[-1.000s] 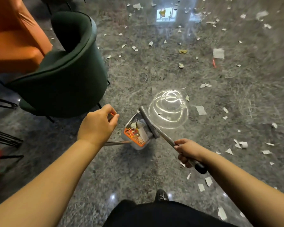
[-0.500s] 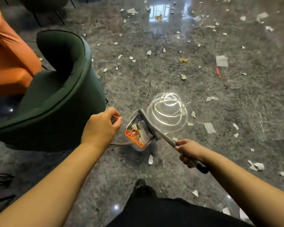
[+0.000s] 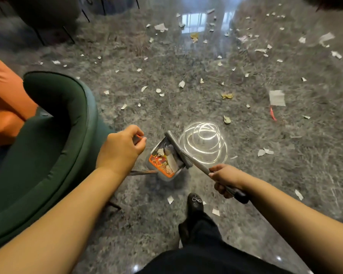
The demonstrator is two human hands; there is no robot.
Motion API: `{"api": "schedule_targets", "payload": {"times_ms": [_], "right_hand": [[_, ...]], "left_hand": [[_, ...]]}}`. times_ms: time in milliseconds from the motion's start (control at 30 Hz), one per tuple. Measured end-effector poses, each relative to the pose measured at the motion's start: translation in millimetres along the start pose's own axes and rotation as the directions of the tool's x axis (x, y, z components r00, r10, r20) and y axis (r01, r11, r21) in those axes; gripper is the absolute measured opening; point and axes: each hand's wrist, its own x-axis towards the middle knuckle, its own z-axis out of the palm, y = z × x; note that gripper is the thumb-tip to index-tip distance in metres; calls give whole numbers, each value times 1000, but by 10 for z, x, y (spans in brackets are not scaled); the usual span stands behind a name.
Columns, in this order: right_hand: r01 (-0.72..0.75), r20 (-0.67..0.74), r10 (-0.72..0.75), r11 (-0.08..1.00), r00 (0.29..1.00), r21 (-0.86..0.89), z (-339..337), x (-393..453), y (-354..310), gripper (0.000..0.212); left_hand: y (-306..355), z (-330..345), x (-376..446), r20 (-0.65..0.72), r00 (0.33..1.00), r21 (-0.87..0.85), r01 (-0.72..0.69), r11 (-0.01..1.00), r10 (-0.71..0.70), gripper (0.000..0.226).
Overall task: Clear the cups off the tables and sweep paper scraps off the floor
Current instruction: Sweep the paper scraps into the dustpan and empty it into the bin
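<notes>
Fingers (image 3: 139, 138) of left hand (image 3: 120, 148) curled, pinching the dustpan handle (image 3: 137, 137); right hand (image 3: 225, 179) wrapped round broom handle (image 3: 202, 168). Broom head (image 3: 177, 148) lies across the dustpan (image 3: 164, 162), which holds scraps. Paper scraps (image 3: 181, 84) litter the floor (image 3: 206, 99) ahead. Green chair (image 3: 48, 145) at left.

A polished grey marbled stone floor (image 3: 127, 224) fills the view, glossy enough to mirror a bright window (image 3: 194, 20) near its far edge and a coiled ceiling light (image 3: 203, 144) at its centre. A dark green upholstered tub chair (image 3: 53, 155) stands at the left edge, touching an orange upholstered seat (image 3: 2, 99). Thin black metal chair legs (image 3: 67, 34) rise at the far left corner.
</notes>
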Motion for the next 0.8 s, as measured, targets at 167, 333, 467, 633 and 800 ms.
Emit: {"api": "schedule_targets", "payload": {"times_ms": [167, 333, 467, 633, 800], "right_hand": [[23, 43, -21, 998, 999, -56, -550, 558, -1007, 26], [53, 51, -48, 995, 998, -84, -897, 990, -1891, 22], [48, 42, -45, 996, 998, -72, -1063, 1431, -2549, 29], [37, 15, -36, 998, 999, -54, -1183, 2080, -3384, 39], [6, 6, -6, 1000, 1000, -23, -1235, 2646, -4244, 34]], "left_hand": [[178, 87, 1080, -20, 1000, 8, 24, 1000, -24, 8], [238, 102, 1980, -91, 995, -7, 51, 999, -51, 7], [128, 150, 2740, -126, 991, -25, 51, 998, -54, 7], [-113, 239, 3849, -123, 992, -36, 32, 999, -36, 7], [-306, 232, 4986, -66, 997, -18, 45, 999, -47, 7]]}}
